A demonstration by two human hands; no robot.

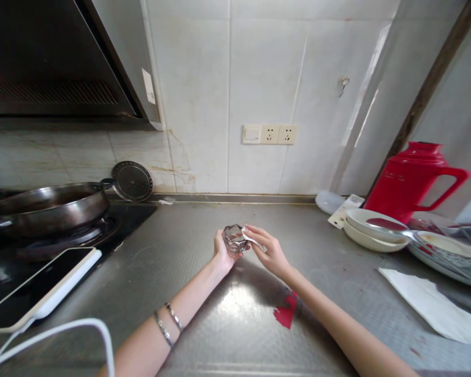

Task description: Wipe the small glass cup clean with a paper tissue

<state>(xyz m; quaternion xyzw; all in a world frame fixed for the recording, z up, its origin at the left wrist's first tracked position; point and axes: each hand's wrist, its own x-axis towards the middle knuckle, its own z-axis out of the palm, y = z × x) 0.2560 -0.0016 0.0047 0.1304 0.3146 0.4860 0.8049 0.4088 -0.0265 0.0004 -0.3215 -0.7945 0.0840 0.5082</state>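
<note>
Above the middle of the steel counter, my left hand is wrapped around the side and underside of a small smoky, see-through glass bowl with a faceted wall. Its open top faces up and towards me. My right hand pinches a white tissue against the bowl's right rim. Part of the tissue is hidden by the fingers, and whether it reaches inside the bowl I cannot tell.
A pan sits on the black stove at left, near a white-cased phone with a cable. At right stand a red thermos jug, stacked bowls and a white paper sheet. A red patch marks the counter.
</note>
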